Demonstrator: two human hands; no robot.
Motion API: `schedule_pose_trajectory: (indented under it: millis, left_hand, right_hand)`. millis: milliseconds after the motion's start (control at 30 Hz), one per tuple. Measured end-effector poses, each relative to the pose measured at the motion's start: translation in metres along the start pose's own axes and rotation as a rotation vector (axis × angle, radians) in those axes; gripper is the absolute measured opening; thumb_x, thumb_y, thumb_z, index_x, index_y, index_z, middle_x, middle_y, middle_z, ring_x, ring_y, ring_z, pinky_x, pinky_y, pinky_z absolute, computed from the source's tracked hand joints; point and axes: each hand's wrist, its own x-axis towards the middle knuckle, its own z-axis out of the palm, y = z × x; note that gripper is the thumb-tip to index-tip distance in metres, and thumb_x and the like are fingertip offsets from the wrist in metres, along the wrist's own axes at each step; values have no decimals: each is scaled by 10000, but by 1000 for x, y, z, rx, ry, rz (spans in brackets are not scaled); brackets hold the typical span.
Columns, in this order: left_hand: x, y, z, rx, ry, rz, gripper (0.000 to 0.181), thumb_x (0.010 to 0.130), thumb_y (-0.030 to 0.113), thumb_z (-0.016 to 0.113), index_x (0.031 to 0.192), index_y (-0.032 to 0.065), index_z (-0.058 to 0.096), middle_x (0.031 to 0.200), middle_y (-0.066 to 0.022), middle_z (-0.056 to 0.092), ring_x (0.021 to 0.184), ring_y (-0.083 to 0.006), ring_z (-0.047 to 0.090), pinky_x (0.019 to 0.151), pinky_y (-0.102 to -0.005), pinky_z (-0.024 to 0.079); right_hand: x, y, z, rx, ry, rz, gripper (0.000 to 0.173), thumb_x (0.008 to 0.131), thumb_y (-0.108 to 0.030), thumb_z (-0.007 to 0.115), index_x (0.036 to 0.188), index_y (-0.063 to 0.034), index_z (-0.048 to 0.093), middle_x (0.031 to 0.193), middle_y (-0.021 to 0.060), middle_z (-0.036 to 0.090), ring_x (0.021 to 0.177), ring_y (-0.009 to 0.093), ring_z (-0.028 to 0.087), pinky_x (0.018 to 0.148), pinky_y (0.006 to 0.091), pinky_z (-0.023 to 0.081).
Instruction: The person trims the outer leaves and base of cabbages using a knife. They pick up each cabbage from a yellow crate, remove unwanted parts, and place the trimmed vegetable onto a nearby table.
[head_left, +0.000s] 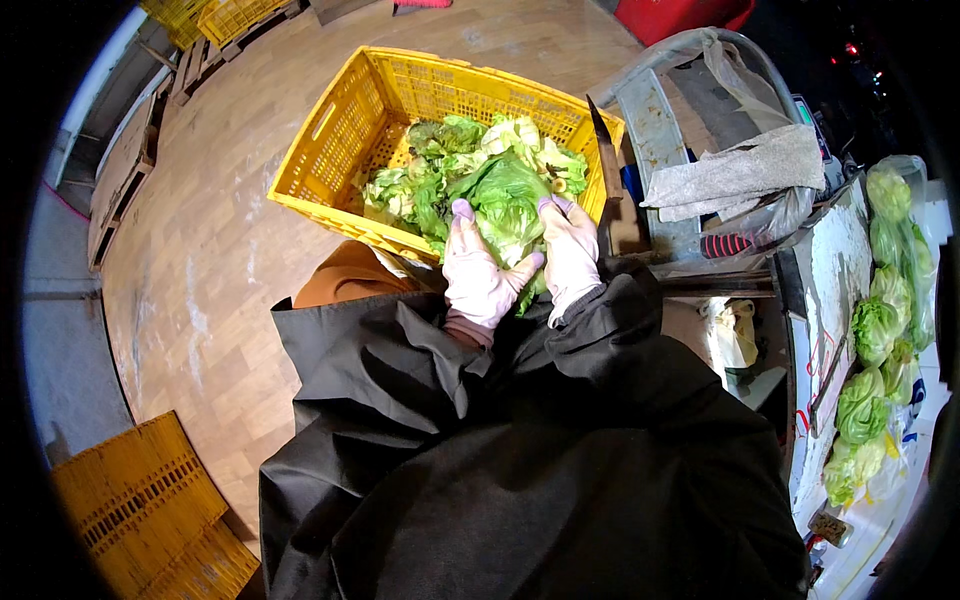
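Observation:
A head of green lettuce (504, 196) is held between my two gloved hands, above the near side of a yellow plastic crate (450, 79). My left hand (476, 274) grips its left side, thumb turned in toward the pale base. On the opposite side, my right hand (570, 247) holds it with the fingers along the outer leaves. Both gloves are whitish with lilac fingertips. Loose lettuce leaves and trimmings (401, 191) lie in the crate beneath and behind the head. Beyond the crate's right wall a knife (604, 139) stands with its dark blade pointing up.
To my right is a metal frame (652, 112) with a grey cloth (739, 172) draped over it. Several lettuce heads (862, 405), some in clear plastic, line a white surface farther right. Yellow crates (236, 19) sit on a wooden pallet at upper left; another crate (142, 495) is at lower left.

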Motion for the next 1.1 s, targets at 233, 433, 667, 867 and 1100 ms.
schedule_pose_trajectory:
  millis: [233,433,667,867,1100]
  left_hand:
    - [5,-9,3,-92,-44,-55,1250,562,423,856,1444,-33,97,1268,-274,443,1125,-406,491,962,-410,418]
    - [15,-1,-13,-420,-110,-300,919,693,403,792,1326,-55,308,1130,-223,546,1026,-305,550,895,-361,444]
    - [31,-8,-9,-398,-52,-466,559,796,365,717,1113,-42,501,975,-189,600,862,-250,566,801,-339,449]
    - [24,-27,-1,-467,-18,-540,488,799,302,716,1100,-18,505,902,-160,601,811,-225,551,762,-318,452]
    - [28,-16,-6,-516,-27,-618,474,792,288,729,1097,15,492,892,-108,594,795,-163,521,738,-291,447]
  right_hand:
    - [-8,15,-11,209,74,111,377,853,-270,639,1104,5,579,956,62,597,859,147,529,765,246,427]
    - [13,35,-29,274,-80,132,337,869,-308,585,1045,-23,552,893,48,529,747,152,478,675,265,418]
    - [13,37,-28,365,21,278,312,911,-215,548,1131,6,543,1062,80,611,927,217,605,816,348,510]
    - [22,-11,-20,490,-201,325,323,997,-211,332,1220,-31,483,1131,98,610,980,264,614,894,421,494]
    - [67,4,-32,-105,-245,-14,792,868,-480,564,1391,52,302,1402,209,388,1286,315,382,1079,399,282]
